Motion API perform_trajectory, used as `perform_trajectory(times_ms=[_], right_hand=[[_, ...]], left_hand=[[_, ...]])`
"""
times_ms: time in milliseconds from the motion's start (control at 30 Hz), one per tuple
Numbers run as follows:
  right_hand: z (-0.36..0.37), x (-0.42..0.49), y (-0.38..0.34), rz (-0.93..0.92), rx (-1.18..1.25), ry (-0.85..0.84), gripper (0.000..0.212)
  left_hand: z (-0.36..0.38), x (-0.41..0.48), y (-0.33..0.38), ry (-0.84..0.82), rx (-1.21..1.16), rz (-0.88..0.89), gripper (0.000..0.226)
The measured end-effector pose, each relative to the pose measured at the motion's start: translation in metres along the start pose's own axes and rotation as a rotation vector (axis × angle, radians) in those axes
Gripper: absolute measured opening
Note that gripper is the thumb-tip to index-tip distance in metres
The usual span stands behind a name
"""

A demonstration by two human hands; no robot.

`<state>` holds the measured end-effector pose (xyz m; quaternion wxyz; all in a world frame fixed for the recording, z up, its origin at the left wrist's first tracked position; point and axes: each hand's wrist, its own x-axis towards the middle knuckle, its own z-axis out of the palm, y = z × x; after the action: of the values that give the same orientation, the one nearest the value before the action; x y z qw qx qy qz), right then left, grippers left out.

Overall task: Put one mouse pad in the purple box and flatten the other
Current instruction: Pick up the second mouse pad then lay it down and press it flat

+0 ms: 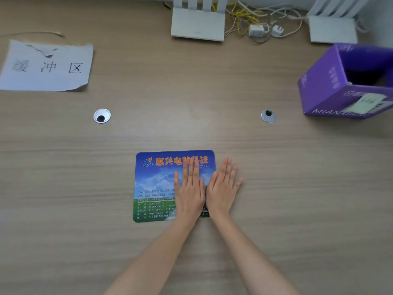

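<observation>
A blue and green mouse pad (157,186) with orange print lies flat on the wooden desk near me. My left hand (190,188) rests palm down on its right half, fingers stretched out. My right hand (223,188) lies flat beside it, across the pad's right edge and partly on the desk. Neither hand grips anything. The purple box (323,86) stands open at the far right, its inside dark; I cannot tell what is in it. No second mouse pad shows.
A paper sheet (46,67) with black characters lies at the far left. Two round cable grommets (102,116) (268,116) sit in the desk. Two white routers (197,24) (332,28) and tangled cables (255,24) line the back edge.
</observation>
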<state>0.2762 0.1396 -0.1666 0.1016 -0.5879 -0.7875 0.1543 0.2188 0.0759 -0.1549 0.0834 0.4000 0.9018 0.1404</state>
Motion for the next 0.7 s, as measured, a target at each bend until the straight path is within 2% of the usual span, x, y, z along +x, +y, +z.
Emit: perform_trajectory(times_ms=[200, 500, 700], right_hand=[[0.017, -0.008, 0.012, -0.006, -0.088, -0.018, 0.059], [0.015, -0.007, 0.01, -0.071, -0.096, -0.019, 0.057], [0.015, -0.006, 0.01, -0.065, -0.104, -0.034, 0.057]], left_hand=[[0.018, -0.006, -0.004, -0.037, 0.017, -0.058, 0.057], [0.016, -0.006, -0.001, -0.012, -0.074, -0.152, 0.06], [0.016, -0.005, -0.001, -0.007, -0.072, -0.155, 0.06]])
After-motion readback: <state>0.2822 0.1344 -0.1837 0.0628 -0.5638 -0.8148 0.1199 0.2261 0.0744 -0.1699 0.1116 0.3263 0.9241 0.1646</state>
